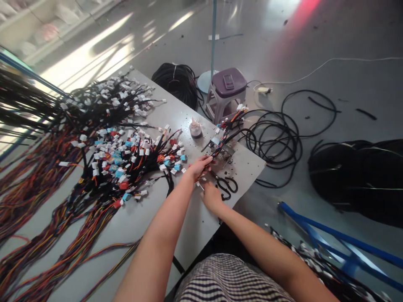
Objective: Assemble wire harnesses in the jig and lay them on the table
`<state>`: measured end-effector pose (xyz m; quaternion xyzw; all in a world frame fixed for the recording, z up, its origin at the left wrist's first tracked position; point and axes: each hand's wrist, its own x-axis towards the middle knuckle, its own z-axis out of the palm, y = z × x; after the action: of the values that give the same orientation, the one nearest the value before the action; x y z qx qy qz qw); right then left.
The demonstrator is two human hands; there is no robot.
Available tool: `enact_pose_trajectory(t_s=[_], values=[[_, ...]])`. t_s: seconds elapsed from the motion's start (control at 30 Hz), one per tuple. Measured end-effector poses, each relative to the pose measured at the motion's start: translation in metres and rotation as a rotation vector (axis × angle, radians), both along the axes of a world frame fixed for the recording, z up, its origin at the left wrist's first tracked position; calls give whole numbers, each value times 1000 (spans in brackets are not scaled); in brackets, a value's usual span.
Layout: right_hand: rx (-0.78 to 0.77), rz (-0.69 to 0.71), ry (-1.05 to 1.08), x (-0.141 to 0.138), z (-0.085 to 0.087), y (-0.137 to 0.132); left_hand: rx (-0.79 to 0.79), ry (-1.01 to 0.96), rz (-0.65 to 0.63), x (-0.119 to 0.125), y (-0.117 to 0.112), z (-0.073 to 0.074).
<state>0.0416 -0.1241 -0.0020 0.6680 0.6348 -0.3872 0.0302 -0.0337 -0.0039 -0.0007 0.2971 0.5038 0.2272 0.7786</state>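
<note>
checked clothing [233, 281] fills the near foreground; beyond it, the left hand [200, 167] is wrapped around a multicoloured wire bundle [224, 135] at one end of a pale surface [194, 218]. the right hand [212, 195] curls just beside it, its grip hidden, near black scissors [222, 181]; a small bottle [195, 129] stands farther off.

Through my feed I see a wiring workshop: connector-tipped harnesses [138, 157] heaped across the table [195, 228], black tubing [176, 86] coiled on the floor [267, 37].
</note>
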Motion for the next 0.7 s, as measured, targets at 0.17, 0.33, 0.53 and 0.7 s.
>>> enact_pose_trajectory(t_s=[0.17,0.33,0.53,0.7], values=[[-39,-289,372,63,1,-35,29,23,84,5,-6,2],[258,-801,501,131,26,-32,53,24,118,10,-10,6],[304,-943,560,126,37,-25,60,14,135,13,-11,5],[333,-907,624,111,14,-14,62,20,175,13,-13,6]])
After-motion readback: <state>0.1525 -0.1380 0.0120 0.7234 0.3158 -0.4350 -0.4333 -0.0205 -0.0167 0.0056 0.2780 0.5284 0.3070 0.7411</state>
